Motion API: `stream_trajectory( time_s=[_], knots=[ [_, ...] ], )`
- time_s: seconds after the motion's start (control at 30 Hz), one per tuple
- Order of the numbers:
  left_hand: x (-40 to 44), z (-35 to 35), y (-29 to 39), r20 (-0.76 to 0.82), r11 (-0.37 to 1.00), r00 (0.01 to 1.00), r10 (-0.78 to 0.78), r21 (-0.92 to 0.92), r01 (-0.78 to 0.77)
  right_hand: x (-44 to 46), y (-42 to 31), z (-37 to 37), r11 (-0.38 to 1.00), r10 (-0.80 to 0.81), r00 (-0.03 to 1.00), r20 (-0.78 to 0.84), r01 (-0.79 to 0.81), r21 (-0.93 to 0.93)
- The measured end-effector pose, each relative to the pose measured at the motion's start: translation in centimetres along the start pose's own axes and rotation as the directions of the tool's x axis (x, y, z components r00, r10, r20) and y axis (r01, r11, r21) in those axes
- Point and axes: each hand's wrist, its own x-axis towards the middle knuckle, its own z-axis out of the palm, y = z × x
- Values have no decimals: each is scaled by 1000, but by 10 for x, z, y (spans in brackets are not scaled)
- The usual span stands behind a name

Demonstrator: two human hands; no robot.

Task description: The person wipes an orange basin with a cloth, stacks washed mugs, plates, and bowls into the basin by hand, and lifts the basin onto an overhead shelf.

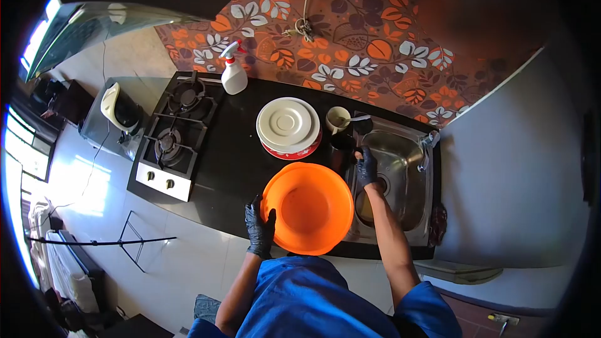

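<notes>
In the head view a wide orange plastic basin (305, 208) stands at the counter's front edge, close to my body. My left hand (260, 224), in a black glove, grips the basin's left rim with the thumb over the inside. My right hand (367, 168), also black-gloved, is over the left side of the steel sink (407, 213). Its fingers are curled together, and what they hold, if anything, is hidden. Nearest to it is a dark mug (342, 143). Behind that stands a light cup (338, 117) with a utensil (355, 119) across its top.
Stacked white plates (285, 122) sit on a red patterned plate (292, 154) behind the basin. A white spray bottle (234, 78) with a red trigger stands by the wall. The gas hob (178, 125) is to the left, the tap (430, 141) at the sink's right.
</notes>
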Motion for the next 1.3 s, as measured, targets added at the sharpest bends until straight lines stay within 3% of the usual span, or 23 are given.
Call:
stream_trajectory(
  time_s=[0.07, 0.17, 0.23, 0.27, 0.3, 0.37, 0.43, 0.5, 0.67, 1.0, 1.3],
  knots=[
    [-2, 1, 1, 32, 1000, 999, -25, 1, 25, -12, -8, -18, 995, -81, 991, -108, 87, 55],
    [-1, 0, -2, 75, 999, 996, -38, -24, 40, -31, -17, -63, 987, 65, 988, -137, -83, -135],
    [2, 0, -3, 100, 997, 994, -54, -44, 58, -39, -4, -90, 982, -139, 956, -260, 99, -161],
    [2, 1, -2, 112, 997, 992, -51, -54, 57, -43, 15, -103, 981, -134, 955, -266, 89, -173],
    [3, 1, -1, 120, 995, 991, -58, -71, 67, -50, 49, -114, 993, 77, 971, -227, -96, -75],
    [4, 0, 0, 131, 991, 989, -73, -100, 87, -66, 105, -129, 886, 462, 882, -87, -457, 78],
    [4, 0, -1, 144, 989, 986, -80, -114, 97, -86, 113, -139, 730, 664, 745, 66, -664, 158],
    [5, 1, -3, 144, 989, 987, -71, -121, 89, -100, 117, -142, 623, 735, 659, 163, -750, 224],
    [4, -1, 0, 138, 988, 987, -83, -115, 100, -104, 111, -131, 518, 755, 609, 243, -781, 350],
    [3, -2, 7, 119, 991, 990, -78, -100, 90, -93, 104, -133, 440, 735, 607, 302, -766, 469],
    [3, 1, -5, 85, 995, 996, -21, -95, 29, -81, 43, -130, 370, 606, 672, 426, -711, 598]
  ],
)
